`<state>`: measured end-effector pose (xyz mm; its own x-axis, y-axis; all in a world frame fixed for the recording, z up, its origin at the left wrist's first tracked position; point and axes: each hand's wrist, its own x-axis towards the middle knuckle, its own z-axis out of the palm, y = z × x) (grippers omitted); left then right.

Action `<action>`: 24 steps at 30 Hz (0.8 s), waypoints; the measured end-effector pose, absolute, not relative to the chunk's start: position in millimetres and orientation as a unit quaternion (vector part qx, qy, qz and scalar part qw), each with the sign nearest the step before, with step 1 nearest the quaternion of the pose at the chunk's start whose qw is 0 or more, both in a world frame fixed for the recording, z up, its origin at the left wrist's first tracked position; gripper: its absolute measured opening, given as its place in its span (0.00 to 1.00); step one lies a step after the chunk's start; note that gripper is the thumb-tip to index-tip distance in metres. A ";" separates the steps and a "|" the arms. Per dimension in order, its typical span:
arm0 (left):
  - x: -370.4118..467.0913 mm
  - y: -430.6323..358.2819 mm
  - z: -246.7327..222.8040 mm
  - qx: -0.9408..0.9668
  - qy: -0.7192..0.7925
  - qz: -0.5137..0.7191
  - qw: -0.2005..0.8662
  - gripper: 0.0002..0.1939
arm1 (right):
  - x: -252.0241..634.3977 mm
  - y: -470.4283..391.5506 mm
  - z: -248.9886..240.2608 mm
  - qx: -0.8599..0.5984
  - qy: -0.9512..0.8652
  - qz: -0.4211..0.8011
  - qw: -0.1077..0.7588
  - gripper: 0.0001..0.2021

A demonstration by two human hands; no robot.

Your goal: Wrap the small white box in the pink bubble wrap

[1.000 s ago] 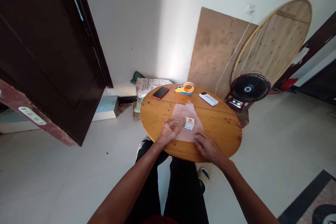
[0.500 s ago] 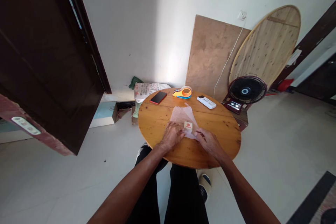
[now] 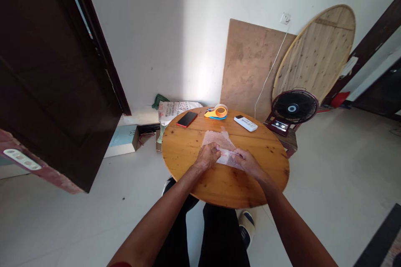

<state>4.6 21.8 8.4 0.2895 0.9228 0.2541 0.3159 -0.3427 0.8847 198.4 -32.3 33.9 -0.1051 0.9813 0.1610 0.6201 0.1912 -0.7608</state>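
Note:
A sheet of bubble wrap [image 3: 216, 137] lies on the round wooden table [image 3: 188, 146] in front of me. Its near end is folded up over a small pale box [image 3: 228, 157], which shows only faintly through the plastic. At the left of the fold, my left hand [image 3: 208, 155] is closed on the bubble wrap edge, fingers pinched. My right hand [image 3: 246, 159] pinches the same raised edge at the right of the box.
Behind the wrap lie a phone [image 3: 187, 119], an orange tape dispenser [image 3: 217, 112] and a white remote-like device [image 3: 245, 123]. A black fan [image 3: 293, 107] stands beyond the table's right edge. An open dark door [image 3: 53, 75] is at left.
Both hands have lifted the near end of the bubble wrap and folded it away from me over the box. The red print on the box, plain before, is now mostly covered.

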 end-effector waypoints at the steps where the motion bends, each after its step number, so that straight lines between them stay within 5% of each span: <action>1: 6.6 23.3 7.5 0.706 0.435 0.408 0.383 0.05 | 199.4 -30.1 33.2 -0.574 -0.684 0.286 0.348 0.13; 10: 6.5 16.7 11.3 0.656 0.403 0.428 0.473 0.03 | 190.3 -38.2 31.6 -0.570 -0.603 0.399 0.391 0.15; 24: -6.8 -17.2 15.8 0.608 0.372 0.456 0.533 0.05 | 175.6 -77.9 42.2 -0.567 -0.608 0.380 0.406 0.14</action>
